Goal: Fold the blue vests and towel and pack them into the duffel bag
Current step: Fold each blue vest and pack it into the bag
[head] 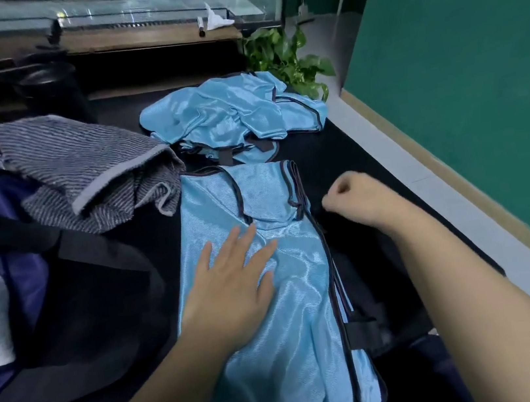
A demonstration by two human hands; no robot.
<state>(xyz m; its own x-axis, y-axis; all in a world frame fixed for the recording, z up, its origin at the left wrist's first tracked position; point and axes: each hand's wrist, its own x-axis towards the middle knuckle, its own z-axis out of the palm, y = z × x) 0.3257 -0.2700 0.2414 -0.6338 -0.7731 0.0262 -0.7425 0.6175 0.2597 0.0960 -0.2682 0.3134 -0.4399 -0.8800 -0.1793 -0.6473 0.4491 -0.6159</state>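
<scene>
So the whole thing sits on a black cloth-covered surface [346,154], with a dark green wall [460,68] and a pale baseboard running along the right side. Far back there's a glass cabinet on a wooden ledge [125,11] and a leafy green potted plant [283,53] in the corner.

The shiny light blue mesh vest with dark trim [272,303] lies flat in the near middle, left hand [231,285] resting palm-down on it, fingers straight and a bit spread. Right hand [356,201] hovers just right of the vest with fingers curled into a fist, nothing visible in it. A crumpled pile of blue vests [230,113] sits further back. The grey striped towel [87,172] is bunched up on the left, draped on the navy duffel bag with black straps [5,246], which is cut off at the left edge, so can't tell what's inside
</scene>
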